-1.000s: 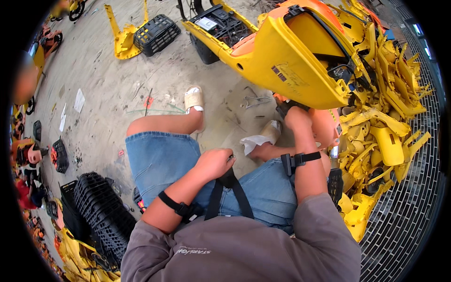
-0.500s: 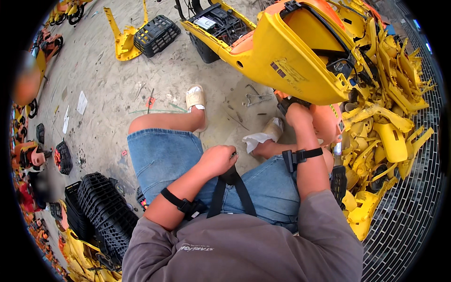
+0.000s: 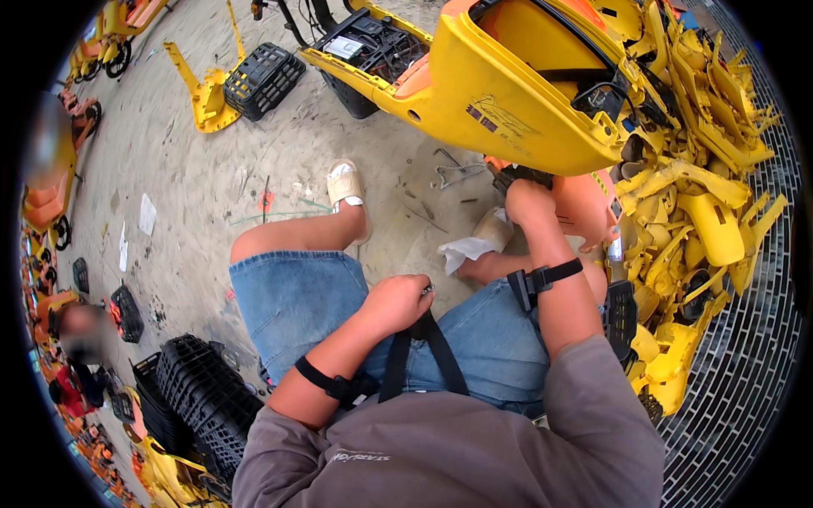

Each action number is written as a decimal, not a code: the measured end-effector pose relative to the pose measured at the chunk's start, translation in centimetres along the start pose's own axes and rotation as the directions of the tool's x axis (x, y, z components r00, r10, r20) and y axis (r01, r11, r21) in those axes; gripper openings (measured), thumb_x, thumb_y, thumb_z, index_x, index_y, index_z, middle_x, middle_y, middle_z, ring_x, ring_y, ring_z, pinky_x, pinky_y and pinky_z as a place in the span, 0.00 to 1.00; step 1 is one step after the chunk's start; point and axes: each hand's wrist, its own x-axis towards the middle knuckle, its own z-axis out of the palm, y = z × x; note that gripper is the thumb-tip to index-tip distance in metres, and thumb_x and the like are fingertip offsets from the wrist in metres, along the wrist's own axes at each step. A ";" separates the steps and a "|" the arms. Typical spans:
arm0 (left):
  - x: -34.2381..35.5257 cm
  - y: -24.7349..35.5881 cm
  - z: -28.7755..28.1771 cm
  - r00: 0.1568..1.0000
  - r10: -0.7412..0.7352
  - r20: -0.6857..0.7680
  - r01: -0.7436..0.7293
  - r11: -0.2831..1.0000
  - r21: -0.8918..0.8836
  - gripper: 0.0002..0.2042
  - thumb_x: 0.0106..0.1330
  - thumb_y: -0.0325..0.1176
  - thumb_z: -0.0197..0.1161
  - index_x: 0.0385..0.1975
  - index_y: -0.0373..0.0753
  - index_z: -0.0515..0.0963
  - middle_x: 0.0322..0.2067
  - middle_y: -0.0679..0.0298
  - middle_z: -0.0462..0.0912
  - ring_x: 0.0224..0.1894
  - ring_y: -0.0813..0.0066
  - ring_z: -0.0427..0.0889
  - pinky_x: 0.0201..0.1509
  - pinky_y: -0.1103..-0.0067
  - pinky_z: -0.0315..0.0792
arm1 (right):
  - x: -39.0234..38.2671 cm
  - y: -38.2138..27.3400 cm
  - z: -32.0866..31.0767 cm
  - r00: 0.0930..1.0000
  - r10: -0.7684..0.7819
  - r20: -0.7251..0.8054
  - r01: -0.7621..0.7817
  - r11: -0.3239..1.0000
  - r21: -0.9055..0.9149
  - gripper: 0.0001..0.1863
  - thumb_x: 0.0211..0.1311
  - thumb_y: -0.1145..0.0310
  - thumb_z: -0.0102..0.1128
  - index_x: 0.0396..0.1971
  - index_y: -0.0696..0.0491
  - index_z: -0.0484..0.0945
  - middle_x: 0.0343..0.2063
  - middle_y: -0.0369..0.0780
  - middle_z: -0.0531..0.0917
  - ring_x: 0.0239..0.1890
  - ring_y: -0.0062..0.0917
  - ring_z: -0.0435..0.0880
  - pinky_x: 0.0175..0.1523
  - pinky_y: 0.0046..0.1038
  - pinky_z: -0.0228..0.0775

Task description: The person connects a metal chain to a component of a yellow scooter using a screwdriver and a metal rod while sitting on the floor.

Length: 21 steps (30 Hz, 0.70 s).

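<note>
My left hand (image 3: 396, 303) is held over my lap, its fingers closed on a small metal piece (image 3: 428, 289) too small to name. My right hand (image 3: 531, 203) grips a black-and-orange power drill (image 3: 511, 176), partly hidden by the hand and the body panel above. That panel is the yellow shell (image 3: 500, 106) of an electric scooter, tilted close over the drill. An orange curved panel (image 3: 584, 207) lies just right of my right hand.
Yellow plastic panels (image 3: 711, 229) are heaped on the right by a brick-patterned surface. Black baskets (image 3: 199, 394) are stacked at the lower left. Another black basket (image 3: 264, 80) and a yellow frame part (image 3: 206, 102) lie on the floor ahead. A bent metal rod (image 3: 457, 169) is near my right foot.
The view has shifted slightly, so the scooter shell sits a little further left and higher. Both hands keep their grip, and more of the drill shows beside my right hand.
</note>
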 end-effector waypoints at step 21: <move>2.2 0.8 -0.8 0.992 -0.112 0.055 0.108 0.992 0.065 0.14 0.68 0.42 0.60 0.37 0.35 0.80 0.33 0.47 0.84 0.39 0.45 0.83 0.43 0.58 0.76 | 1.4 2.0 1.0 0.998 0.013 -0.068 -0.007 0.997 0.083 0.14 0.62 0.71 0.52 0.38 0.55 0.87 0.41 0.48 0.88 0.44 0.41 0.89 0.46 0.40 0.81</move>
